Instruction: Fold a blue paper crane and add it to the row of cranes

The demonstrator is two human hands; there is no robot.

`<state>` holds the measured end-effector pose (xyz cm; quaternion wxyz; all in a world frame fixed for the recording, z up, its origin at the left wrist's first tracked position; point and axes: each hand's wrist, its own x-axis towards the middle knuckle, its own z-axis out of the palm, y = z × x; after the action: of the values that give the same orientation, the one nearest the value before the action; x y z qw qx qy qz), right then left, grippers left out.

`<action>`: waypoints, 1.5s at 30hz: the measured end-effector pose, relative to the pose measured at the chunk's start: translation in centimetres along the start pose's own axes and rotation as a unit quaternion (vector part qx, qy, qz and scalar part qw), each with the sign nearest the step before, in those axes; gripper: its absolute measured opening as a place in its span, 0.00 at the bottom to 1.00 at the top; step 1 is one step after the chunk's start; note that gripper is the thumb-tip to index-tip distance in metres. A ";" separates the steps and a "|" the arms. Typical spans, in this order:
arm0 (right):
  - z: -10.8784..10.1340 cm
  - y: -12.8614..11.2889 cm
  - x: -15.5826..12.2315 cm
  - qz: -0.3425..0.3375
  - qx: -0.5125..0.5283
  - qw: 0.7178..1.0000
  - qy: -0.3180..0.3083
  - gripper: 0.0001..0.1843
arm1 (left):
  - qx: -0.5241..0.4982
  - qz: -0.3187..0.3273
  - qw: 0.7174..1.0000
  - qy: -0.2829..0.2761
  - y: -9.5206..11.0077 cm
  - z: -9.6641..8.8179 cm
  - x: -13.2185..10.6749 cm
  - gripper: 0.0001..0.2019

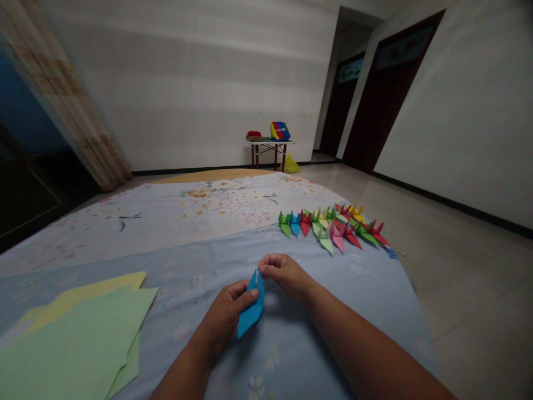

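A blue folded origami paper [252, 308] stands nearly upright in front of me, its long point hanging down and to the left. My left hand [227, 314] grips its lower body, while my right hand [285, 276] pinches its top tip between the fingertips. Both hands are over a pale blue floral cloth [341, 311] spread on the floor. Beyond them lies a row of several origami cranes [333, 228] in green, blue, red, yellow and pink. Loose sheets of light green paper [70, 344] and yellow paper [89, 291] lie to my left, apart from my hands.
A white cloth with a floral print [208, 208] lies beyond the blue one, and a tiled floor [470, 289] runs along the right. A small table [270, 145] against the far wall holds a red item and a colourful box. A curtain [70, 100] hangs at left.
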<state>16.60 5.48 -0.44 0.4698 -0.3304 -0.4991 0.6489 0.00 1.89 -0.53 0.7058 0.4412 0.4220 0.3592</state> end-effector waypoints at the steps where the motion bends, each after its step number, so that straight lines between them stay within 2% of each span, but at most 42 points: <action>1: 0.0 0.0 0.0 -0.003 -0.001 1.000 -0.003 0.13 | -0.005 0.001 1.000 0.001 0.1 0.1 -0.1 0.18; 10: -0.2 -0.5 -0.2 0.014 0.021 0.999 -0.043 0.14 | -0.050 0.021 0.998 -0.014 0.7 0.6 -0.6 0.16; 15: 0.1 -1.0 -0.4 0.010 0.019 0.998 -0.061 0.14 | -0.016 0.009 1.000 0.021 0.5 0.4 -0.4 0.18; 21: 0.6 -1.7 -0.7 -0.003 -0.004 0.998 -0.057 0.17 | 0.012 0.040 0.998 0.055 0.7 0.3 -0.2 0.19; 26: 0.5 -2.2 -0.8 -0.048 -0.081 0.993 -0.077 0.16 | 0.029 0.064 0.996 0.062 1.2 0.3 -0.3 0.17; 29: 0.3 -2.9 -1.0 -0.111 -0.187 0.974 -0.068 0.14 | 0.056 0.085 0.992 0.069 1.5 0.4 -0.6 0.16; 35: 0.3 -4.4 -1.5 -0.211 -0.352 0.911 -0.046 0.08 | 0.138 0.139 0.977 0.083 2.0 0.6 -0.9 0.15; 39: 0.2 -4.5 -1.5 -0.244 -0.401 0.882 -0.047 0.03 | 0.201 0.174 0.959 0.098 2.0 0.6 -0.8 0.14; 45: 0.0 -4.5 -1.5 -0.279 -0.426 0.859 -0.048 0.04 | 0.259 0.194 0.941 0.102 2.2 0.5 -0.9 0.13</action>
<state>18.33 4.37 3.81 0.4198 -0.3135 -0.8202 0.2296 -0.14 1.73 1.91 0.4367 0.6429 0.4766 0.4108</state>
